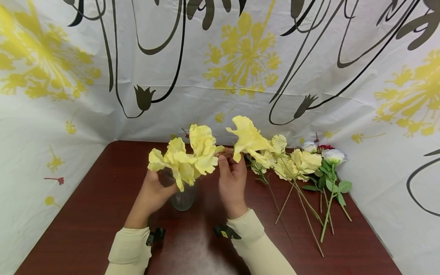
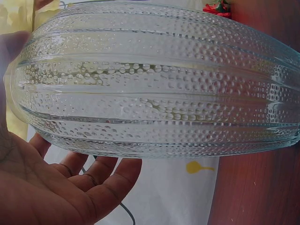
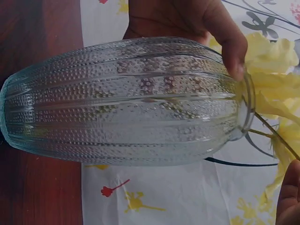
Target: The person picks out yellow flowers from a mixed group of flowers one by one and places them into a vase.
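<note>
My left hand holds a clear, ribbed and dimpled glass vase near its neck. Thumb and fingers curve round it in the right wrist view, where the vase appears sideways. Ruffled yellow flowers stand in the vase and hide its mouth in the head view. To the right, my right hand pinches a flower stem close to the vase mouth. Above that hand is another yellow bloom. The left wrist view shows the dimpled vase above the left hand's fingers.
More yellow flowers lie on the dark red-brown table at the right, stems toward the front. Beside them are white roses with green leaves and a red flower. A patterned white sheet encloses the back and sides.
</note>
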Demonstrator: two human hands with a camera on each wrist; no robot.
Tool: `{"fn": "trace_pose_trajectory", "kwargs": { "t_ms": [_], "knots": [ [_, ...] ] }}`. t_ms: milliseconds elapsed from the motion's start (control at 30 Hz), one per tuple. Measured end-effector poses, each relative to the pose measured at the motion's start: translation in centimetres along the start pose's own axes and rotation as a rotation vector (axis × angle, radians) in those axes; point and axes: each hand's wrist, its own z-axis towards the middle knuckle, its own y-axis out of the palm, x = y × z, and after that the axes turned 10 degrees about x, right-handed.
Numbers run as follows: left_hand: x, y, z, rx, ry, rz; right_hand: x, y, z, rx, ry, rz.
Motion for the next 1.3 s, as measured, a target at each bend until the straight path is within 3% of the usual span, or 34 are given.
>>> {"fn": "trace_pose_trajectory", "kwargs": {
  "t_ms": [100, 300, 433, 600, 700, 800, 933, 1067, 1167, 1300],
  "knots": [
    [0.0, 0.0, 0.0, 0.009, 0.013, 0.013, 0.2, 0.4, -0.2, -0.049, 0.033, 0.013],
    [0.1, 0.1, 0.0, 0.003, 0.037, 0.018, 0.1, 1.0, -0.9, -0.112, 0.334, -0.029],
    [0.1, 0.1, 0.0, 0.016, 0.046, 0.022, 0.2, 1.3, -1.1, -0.129, 0.446, -0.139],
    [0.1, 0.1, -0.1, 0.015, 0.001, 0.036, 0.2, 1.6, -1.5, -0.101, 0.56, -0.392],
    [0.1, 0.1, -0.2, 0.01, -0.026, 0.046, 0.6, 1.7, -1.6, -0.125, 0.538, -0.383],
    [0.2, 0.1, -0.2, 0.012, -0.032, 0.042, 1.2, 1.6, -1.7, -0.167, 0.412, -0.304],
    [0.2, 0.1, -0.2, 0.013, -0.032, 0.049, 2.1, 0.7, -1.7, -0.212, 0.279, -0.301],
    [0.3, 0.0, -0.2, 0.011, -0.033, 0.053, 2.8, -1.0, -1.6, -0.261, 0.289, -0.364],
    [0.3, 0.0, -0.2, 0.003, -0.037, 0.054, 3.2, -2.8, -1.0, -0.294, 0.247, -0.43],
    [0.2, 0.0, -0.1, -0.003, -0.021, 0.063, 1.7, -5.2, 0.4, -0.332, 0.228, -0.499]
  ]
}}
